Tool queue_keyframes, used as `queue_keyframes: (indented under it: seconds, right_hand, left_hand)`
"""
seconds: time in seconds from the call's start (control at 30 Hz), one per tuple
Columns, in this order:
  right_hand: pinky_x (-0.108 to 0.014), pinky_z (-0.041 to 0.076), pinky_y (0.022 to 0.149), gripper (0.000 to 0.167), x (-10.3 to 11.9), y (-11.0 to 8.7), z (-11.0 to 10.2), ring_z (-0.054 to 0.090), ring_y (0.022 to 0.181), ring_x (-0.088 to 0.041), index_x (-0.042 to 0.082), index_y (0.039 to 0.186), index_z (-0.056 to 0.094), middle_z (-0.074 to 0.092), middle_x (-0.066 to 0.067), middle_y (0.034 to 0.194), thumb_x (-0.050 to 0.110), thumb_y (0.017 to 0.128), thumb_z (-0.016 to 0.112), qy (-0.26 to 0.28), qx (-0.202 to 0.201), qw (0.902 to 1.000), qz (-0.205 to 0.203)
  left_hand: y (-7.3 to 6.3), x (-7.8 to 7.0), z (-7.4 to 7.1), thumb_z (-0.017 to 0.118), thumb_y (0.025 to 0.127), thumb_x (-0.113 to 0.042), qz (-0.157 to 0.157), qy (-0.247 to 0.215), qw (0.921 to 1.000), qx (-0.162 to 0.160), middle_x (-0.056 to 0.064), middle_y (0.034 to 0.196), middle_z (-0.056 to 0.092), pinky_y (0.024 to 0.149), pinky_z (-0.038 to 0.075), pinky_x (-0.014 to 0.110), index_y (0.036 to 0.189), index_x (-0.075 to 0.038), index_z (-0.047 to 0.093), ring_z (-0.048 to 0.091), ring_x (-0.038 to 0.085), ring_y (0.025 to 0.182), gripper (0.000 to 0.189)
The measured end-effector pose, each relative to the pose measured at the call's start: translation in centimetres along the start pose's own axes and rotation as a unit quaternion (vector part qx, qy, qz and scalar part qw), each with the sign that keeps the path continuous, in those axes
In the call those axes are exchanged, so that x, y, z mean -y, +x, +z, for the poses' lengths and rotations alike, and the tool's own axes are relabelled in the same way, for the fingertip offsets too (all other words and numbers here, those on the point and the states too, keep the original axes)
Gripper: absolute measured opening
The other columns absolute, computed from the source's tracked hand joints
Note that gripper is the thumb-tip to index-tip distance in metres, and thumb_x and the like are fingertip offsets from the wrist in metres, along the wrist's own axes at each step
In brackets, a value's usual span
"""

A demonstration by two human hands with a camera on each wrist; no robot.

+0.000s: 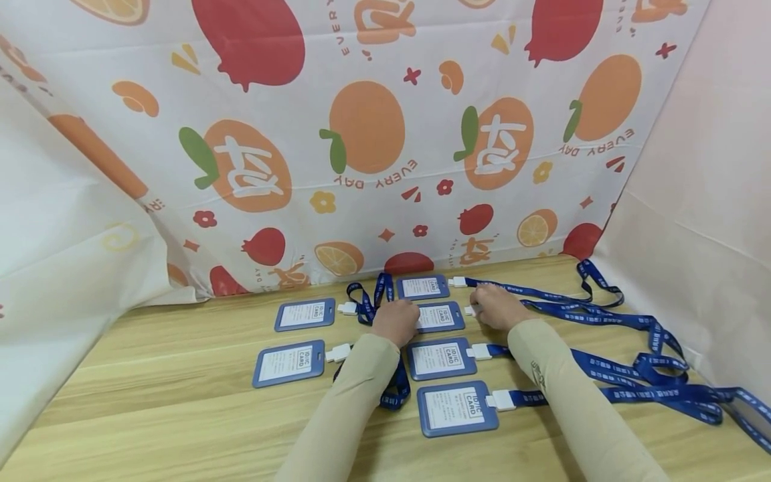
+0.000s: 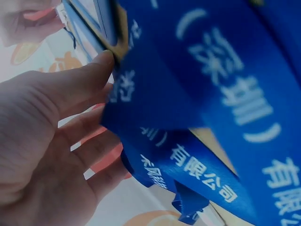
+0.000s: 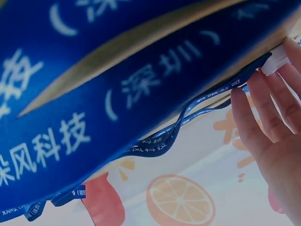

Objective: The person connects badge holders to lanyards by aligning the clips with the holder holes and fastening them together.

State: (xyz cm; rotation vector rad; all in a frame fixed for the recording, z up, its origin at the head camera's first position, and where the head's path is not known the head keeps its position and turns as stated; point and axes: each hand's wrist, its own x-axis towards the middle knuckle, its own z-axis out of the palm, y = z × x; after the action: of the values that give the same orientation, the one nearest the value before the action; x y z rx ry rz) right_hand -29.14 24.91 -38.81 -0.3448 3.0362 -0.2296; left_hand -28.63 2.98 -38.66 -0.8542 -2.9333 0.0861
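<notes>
In the head view my left hand [image 1: 395, 321] is at the left edge of a blue ID card holder [image 1: 442, 317], pinching that edge. The left wrist view shows the thumb against the holder's edge [image 2: 93, 21], the other fingers spread behind. My right hand [image 1: 496, 308] pinches the white clip [image 1: 469, 310] at the holder's right end between thumb and fingers. From this clip a blue lanyard [image 1: 593, 313] with white lettering runs right along the table. In the right wrist view the white clip [image 3: 276, 60] sits between the fingertips, partly hidden.
More ID card holders lie in the same column, one behind [image 1: 423, 286] and two in front, [image 1: 442, 359] and the nearest card holder [image 1: 458, 408]. Two others, the rear-left holder [image 1: 305, 314] and front-left holder [image 1: 289, 363], lie left. A fruit-print cloth [image 1: 373, 221] stands behind the wooden table [image 1: 181, 388].
</notes>
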Motion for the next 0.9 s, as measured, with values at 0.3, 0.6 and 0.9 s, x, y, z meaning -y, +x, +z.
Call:
queue_keyframes:
  seconds: [0.3, 0.6, 0.9]
  right_hand:
    - [-0.05, 0.049, 0.1, 0.025, -0.06, 0.06, 0.07, 0.06, 0.115, -0.037, -0.005, 0.116, 0.07, 0.066, -0.019, 0.118, -0.004, 0.091, 0.069, 0.015, -0.007, 0.9999, 0.004]
    - [-0.049, 0.049, 0.101, 0.025, 0.26, 0.03, 0.0, 0.061, 0.116, -0.036, -0.004, 0.117, 0.071, 0.067, -0.019, 0.119, -0.003, 0.092, 0.07, 0.0, -0.001, 1.0, -0.001]
    - [-0.047, 0.051, 0.098, 0.025, 0.24, -0.21, 0.01, 0.063, 0.111, -0.033, -0.003, 0.116, 0.071, 0.067, -0.018, 0.115, -0.004, 0.09, 0.07, -0.015, -0.009, 0.9997, -0.014]
  left_hand:
    - [0.12, -0.29, -0.62, 0.078, 0.092, -0.018, -0.015, -0.016, 0.9993, 0.031, 0.009, 0.111, 0.071, 0.087, 0.057, 0.037, 0.113, -0.006, 0.075, 0.068, 0.022, 0.097, 0.025]
    - [0.01, -0.04, -0.68, 0.078, 0.091, -0.013, -0.029, -0.056, 0.9973, 0.039, 0.01, 0.111, 0.072, 0.086, 0.057, 0.038, 0.115, -0.006, 0.075, 0.066, 0.021, 0.09, 0.025]
    - [-0.41, 0.26, -0.44, 0.082, 0.086, -0.009, -0.031, -0.107, 0.9938, 0.0, 0.013, 0.105, 0.073, 0.081, 0.058, 0.038, 0.109, -0.003, 0.077, 0.068, 0.023, 0.089, 0.025]
